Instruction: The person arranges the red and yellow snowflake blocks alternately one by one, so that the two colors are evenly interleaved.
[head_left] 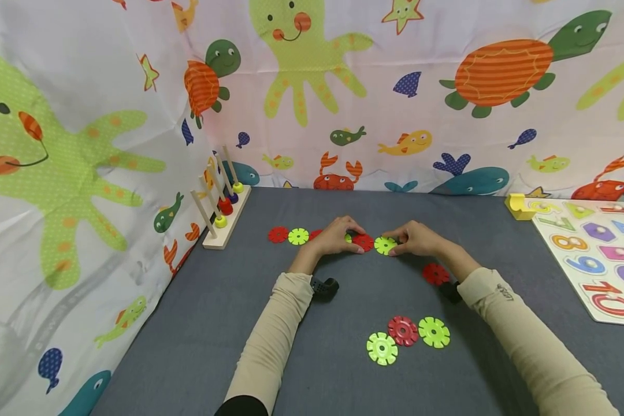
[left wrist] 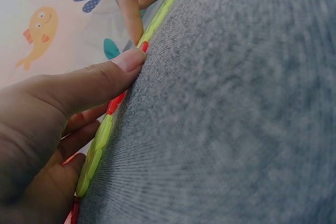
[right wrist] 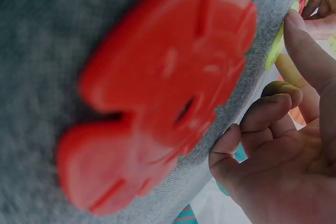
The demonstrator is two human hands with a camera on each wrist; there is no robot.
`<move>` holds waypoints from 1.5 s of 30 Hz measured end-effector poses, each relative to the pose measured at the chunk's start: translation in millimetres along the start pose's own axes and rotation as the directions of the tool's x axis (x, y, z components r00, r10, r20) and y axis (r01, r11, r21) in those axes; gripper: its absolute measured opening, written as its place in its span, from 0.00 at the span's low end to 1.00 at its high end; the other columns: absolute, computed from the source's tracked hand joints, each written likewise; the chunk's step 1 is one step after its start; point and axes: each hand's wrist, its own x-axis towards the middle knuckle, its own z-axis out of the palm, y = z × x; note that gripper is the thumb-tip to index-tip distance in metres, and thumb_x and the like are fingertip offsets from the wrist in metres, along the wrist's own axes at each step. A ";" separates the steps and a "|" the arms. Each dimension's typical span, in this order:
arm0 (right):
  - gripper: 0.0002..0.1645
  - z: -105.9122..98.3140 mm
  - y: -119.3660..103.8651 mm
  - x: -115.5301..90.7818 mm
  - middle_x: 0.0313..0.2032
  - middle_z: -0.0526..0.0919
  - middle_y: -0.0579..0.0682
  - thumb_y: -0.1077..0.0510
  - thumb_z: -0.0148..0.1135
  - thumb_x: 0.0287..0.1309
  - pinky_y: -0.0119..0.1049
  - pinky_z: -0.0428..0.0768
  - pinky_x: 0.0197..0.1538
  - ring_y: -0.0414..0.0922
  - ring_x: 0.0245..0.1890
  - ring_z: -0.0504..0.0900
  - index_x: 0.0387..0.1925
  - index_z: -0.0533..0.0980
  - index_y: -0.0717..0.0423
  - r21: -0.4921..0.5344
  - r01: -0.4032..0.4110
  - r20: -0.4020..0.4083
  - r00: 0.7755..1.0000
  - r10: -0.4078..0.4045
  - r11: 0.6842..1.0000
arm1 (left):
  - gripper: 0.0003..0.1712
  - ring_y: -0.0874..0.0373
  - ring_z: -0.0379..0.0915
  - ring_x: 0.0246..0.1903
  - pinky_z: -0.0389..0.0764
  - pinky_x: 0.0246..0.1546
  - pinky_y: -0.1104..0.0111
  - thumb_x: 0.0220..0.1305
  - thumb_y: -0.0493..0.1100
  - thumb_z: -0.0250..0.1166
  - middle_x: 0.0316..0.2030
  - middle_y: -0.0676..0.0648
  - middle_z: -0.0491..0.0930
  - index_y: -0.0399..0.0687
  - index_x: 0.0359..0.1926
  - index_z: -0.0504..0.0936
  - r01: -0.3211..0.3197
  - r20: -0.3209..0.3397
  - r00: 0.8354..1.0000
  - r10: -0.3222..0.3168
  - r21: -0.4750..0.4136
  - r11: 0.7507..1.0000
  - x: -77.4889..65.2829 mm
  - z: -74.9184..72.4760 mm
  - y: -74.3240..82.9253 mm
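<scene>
A row of flat notched plastic discs, red and yellow-green in turn, crosses the table, starting with a red disc (head_left: pixel 278 234) and a yellow-green one (head_left: pixel 298 236). My left hand (head_left: pixel 335 236) covers part of the row and pinches the red notched disc (head_left: pixel 363 242) near its right end. Thumb and forefinger of my right hand (head_left: pixel 418 238) pinch the yellow-green notched disc (head_left: pixel 386 245) at the end. These two discs meet edge to edge in the left wrist view. Below the right wrist lies a loose red disc (right wrist: pixel 157 93), large in the right wrist view.
Nearer the front lie a yellow-green disc (head_left: pixel 382 348), a red disc (head_left: pixel 403 331) and another yellow-green disc (head_left: pixel 434 332). A wooden peg stand (head_left: pixel 216 240) with rings is at back left. A number puzzle board (head_left: pixel 577 277) and a yellow block (head_left: pixel 520 208) sit at right.
</scene>
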 end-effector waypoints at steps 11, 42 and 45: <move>0.31 -5.2 2.9 -4.6 0.11 0.55 0.42 0.54 0.66 0.51 0.29 0.54 0.20 0.37 0.12 0.51 0.58 0.72 0.56 0.032 -0.018 0.009 1.000 0.018 0.999 | 0.25 0.53 0.63 0.52 0.65 0.56 0.62 0.49 0.46 0.72 0.49 0.46 0.72 0.47 0.50 0.80 -0.005 0.005 1.000 0.005 -0.006 1.000 3.0 0.3 4.6; 0.33 46.9 -64.6 -125.1 0.26 0.72 0.38 0.45 0.71 0.40 0.23 0.63 0.24 0.30 0.23 0.64 0.52 0.78 0.46 -0.102 0.310 0.220 0.934 -0.282 0.945 | 0.30 0.55 0.62 0.54 0.66 0.54 0.67 0.46 0.50 0.73 0.50 0.47 0.71 0.48 0.52 0.79 -0.012 0.010 1.000 0.012 -0.003 1.000 25.8 27.2 32.6; 0.31 49.2 -61.8 -126.8 0.25 0.71 0.39 0.47 0.71 0.40 0.22 0.62 0.23 0.29 0.22 0.63 0.52 0.78 0.47 -0.109 0.329 0.205 0.931 -0.303 0.938 | 0.29 0.55 0.63 0.53 0.66 0.54 0.67 0.46 0.49 0.73 0.50 0.47 0.72 0.48 0.52 0.79 -0.015 0.015 1.000 0.015 -0.007 1.000 26.4 29.0 35.3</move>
